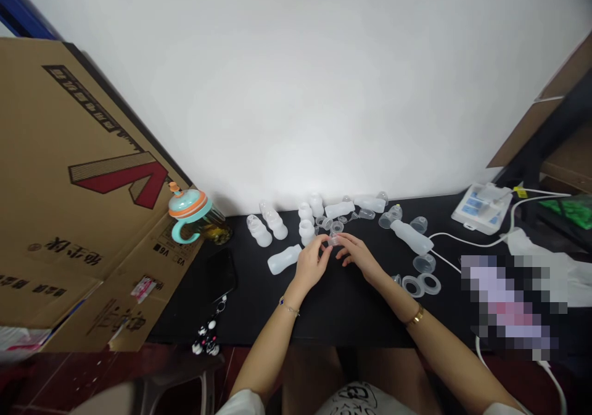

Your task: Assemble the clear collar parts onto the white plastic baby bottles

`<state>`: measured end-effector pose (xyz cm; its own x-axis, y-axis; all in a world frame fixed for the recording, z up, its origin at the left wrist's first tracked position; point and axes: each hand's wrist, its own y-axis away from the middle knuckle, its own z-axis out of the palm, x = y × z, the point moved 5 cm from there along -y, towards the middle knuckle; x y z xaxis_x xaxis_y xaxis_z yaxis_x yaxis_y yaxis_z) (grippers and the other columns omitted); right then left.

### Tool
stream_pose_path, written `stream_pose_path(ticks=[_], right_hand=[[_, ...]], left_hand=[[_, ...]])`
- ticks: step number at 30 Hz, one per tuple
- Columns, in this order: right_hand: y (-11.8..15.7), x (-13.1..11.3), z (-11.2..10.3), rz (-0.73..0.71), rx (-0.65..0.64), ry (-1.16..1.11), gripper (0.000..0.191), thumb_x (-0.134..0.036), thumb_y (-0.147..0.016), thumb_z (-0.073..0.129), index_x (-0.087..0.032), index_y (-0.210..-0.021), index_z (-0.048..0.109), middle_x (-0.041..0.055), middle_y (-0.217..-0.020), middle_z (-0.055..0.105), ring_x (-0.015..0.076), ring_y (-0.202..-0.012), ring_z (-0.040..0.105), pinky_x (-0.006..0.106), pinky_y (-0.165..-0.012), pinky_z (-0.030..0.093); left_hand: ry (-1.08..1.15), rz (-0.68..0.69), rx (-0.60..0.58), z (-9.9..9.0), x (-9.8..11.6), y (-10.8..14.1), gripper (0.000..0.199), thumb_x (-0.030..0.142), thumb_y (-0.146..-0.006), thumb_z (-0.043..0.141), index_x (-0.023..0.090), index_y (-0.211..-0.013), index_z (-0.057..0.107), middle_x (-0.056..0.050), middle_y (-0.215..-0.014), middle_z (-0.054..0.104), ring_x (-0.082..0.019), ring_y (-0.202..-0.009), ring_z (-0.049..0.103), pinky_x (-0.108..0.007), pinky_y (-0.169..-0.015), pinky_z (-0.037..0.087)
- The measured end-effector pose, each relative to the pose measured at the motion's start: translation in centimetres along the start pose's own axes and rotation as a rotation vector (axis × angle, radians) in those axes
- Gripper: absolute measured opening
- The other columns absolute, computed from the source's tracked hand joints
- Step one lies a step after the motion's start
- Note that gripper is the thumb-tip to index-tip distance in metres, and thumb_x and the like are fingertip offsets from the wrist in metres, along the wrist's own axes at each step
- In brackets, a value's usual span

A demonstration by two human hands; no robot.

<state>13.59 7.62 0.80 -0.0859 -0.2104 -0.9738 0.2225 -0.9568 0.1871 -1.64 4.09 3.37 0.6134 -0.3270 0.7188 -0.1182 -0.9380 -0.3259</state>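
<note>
My left hand (313, 262) and my right hand (359, 256) meet over the black table. Their fingertips pinch a small clear plastic piece (333, 241) between them; its exact shape is too small to make out. Just beyond the fingers lie clear plastic rings and cups (337, 226). A white, waisted bottle-like piece (283, 259) lies beside my left hand. Several short white rounded pieces (306, 232) stand behind that hand. To the right of my right hand are a long whitish sleeve-like piece (411, 237), clear domes (424, 263) and two flat translucent rings (413, 287).
Left of the hands, a teal-lidded drinking jug (189, 204) stands by a large cardboard box (87, 174). A black phone (221, 276) with a beaded charm lies nearby. Capped white bottles (259, 230) stand at the back. A clear case (482, 209) and white cables (476, 243) lie right.
</note>
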Motion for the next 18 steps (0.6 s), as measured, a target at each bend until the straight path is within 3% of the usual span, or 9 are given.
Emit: stream_pose_path(ticks=[6, 10, 13, 18], right_hand=[[0.39, -0.61, -0.27, 0.007, 0.000, -0.070, 0.032, -0.041, -0.080, 0.071, -0.021, -0.104, 0.068, 0.0068, -0.099, 0.070, 0.0163, -0.073, 0.068, 0.020, -0.046, 0.053], [0.42, -0.55, -0.15, 0.003, -0.018, -0.048, 0.034, -0.041, -0.074, 0.076, -0.021, -0.097, 0.062, 0.0034, -0.090, 0.069, 0.0160, -0.072, 0.067, 0.020, -0.048, 0.051], [0.42, -0.56, -0.04, -0.043, -0.035, -0.020, 0.037, -0.045, -0.072, 0.078, -0.022, -0.093, 0.059, 0.0028, -0.089, 0.069, 0.0157, -0.072, 0.066, 0.019, -0.048, 0.049], [0.53, -0.81, 0.01, -0.124, -0.056, 0.023, 0.037, -0.048, -0.072, 0.077, -0.021, -0.093, 0.062, 0.0024, -0.088, 0.069, 0.0147, -0.070, 0.064, 0.019, -0.049, 0.048]], left_hand=[[-0.018, 0.127, 0.022, -0.10, 0.18, -0.12, 0.029, 0.025, -0.102, 0.045, 0.025, -0.126, 0.060, -0.006, -0.127, 0.067, -0.018, -0.105, 0.067, -0.030, -0.083, 0.057], [-0.055, 0.159, 0.049, -0.15, 0.19, -0.19, 0.030, 0.020, -0.102, 0.041, 0.025, -0.123, 0.063, -0.006, -0.128, 0.068, -0.020, -0.121, 0.062, -0.036, -0.100, 0.053], [-0.064, 0.139, 0.045, -0.13, 0.11, -0.19, 0.030, 0.018, -0.101, 0.042, 0.024, -0.123, 0.062, -0.006, -0.124, 0.069, -0.020, -0.115, 0.065, -0.037, -0.101, 0.052], [-0.075, 0.095, 0.016, 0.14, 0.06, -0.08, 0.034, 0.020, -0.093, 0.055, 0.025, -0.126, 0.059, -0.006, -0.122, 0.069, -0.019, -0.099, 0.067, -0.033, -0.086, 0.057]])
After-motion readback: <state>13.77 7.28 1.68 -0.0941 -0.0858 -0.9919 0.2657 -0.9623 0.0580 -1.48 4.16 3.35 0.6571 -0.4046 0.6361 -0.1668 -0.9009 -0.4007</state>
